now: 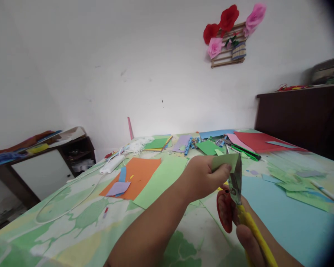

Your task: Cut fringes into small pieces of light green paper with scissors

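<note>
My left hand point(204, 178) is closed in a pinch on a small folded piece of light green paper point(225, 161), held above the table. My right hand point(246, 237) grips scissors point(236, 193) with red and yellow handles. Their metal blades point up against the right edge of the green piece. Most of my right hand's fingers are hidden behind the handles.
The table point(80, 222) has a green-patterned cloth and is strewn with coloured sheets: orange point(140, 174), light green point(161, 180), light blue point(284, 211), red point(256, 141), plus green offcuts. A white power strip point(111, 165) with its cord lies at left. A dark cabinet point(303, 115) stands at right.
</note>
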### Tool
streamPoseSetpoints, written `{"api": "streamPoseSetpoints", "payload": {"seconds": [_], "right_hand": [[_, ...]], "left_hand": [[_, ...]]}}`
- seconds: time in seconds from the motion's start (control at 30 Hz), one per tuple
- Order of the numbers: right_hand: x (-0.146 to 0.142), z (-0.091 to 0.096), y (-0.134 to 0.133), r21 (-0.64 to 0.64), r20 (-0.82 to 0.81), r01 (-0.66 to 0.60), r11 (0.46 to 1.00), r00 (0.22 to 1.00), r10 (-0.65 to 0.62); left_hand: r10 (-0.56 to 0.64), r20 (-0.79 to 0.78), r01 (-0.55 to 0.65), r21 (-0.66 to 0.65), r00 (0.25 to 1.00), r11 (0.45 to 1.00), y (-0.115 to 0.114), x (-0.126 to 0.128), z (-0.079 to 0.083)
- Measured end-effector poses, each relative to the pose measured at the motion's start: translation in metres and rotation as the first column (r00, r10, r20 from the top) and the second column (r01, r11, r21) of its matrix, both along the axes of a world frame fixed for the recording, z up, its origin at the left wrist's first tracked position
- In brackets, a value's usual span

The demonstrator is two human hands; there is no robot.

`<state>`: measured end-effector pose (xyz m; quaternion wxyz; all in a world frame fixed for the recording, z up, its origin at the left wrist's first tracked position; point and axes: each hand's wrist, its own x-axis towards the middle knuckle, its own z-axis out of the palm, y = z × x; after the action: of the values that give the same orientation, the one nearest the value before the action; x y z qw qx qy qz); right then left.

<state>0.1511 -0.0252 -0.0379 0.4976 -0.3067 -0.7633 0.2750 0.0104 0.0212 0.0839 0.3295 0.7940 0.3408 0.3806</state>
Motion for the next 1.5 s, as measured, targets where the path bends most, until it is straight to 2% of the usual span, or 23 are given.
{"api": "streamPoseSetpoints", "payload": {"seconds": [0.17,0.3,0.4,0.6,0.77,0.83,0.97,1.13,1.5], "right_hand": [[0.000,0.003,0.002,-0.011,0.012,-0.005,1.000,1.000,0.005],[-0.003,-0.007,0.007,0.004,-0.106,-0.050,0.999,0.993,0.050],[-0.007,-0.013,0.007,0.015,-0.131,-0.058,0.998,0.990,0.060],[-0.013,-0.002,0.001,-0.018,-0.235,-0.121,0.993,0.965,0.113],[-0.008,0.011,-0.006,-0.062,-0.115,-0.110,0.992,0.988,0.102],[-0.005,0.012,-0.006,-0.036,-0.037,-0.075,0.997,0.997,0.073],[-0.006,0.000,-0.001,-0.006,-0.087,-0.015,1.000,0.996,0.015],[-0.011,-0.020,0.008,-0.014,-0.207,0.013,1.000,0.978,-0.016],[-0.019,-0.026,0.015,-0.113,-0.333,0.037,0.993,0.940,-0.073]], "left_hand": [[-0.013,0.037,0.014,-0.024,0.999,1.000,-0.001,0.000,0.000],[-0.050,0.095,0.059,-0.090,0.994,0.994,-0.001,0.000,0.001],[-0.075,0.135,0.092,-0.123,0.988,0.988,0.000,0.001,0.001],[-0.108,0.172,0.133,-0.143,0.979,0.981,0.000,0.001,0.000],[-0.107,0.174,0.138,-0.180,0.979,0.974,-0.001,0.002,0.001],[-0.086,0.142,0.107,-0.144,0.986,0.984,-0.002,0.001,0.001],[-0.035,0.059,0.039,-0.063,0.998,0.997,-0.002,-0.001,0.001],[-0.019,0.058,0.024,-0.086,0.998,0.996,-0.002,0.000,0.000],[-0.026,0.081,0.031,-0.057,0.996,0.998,0.001,0.000,-0.005]]}}
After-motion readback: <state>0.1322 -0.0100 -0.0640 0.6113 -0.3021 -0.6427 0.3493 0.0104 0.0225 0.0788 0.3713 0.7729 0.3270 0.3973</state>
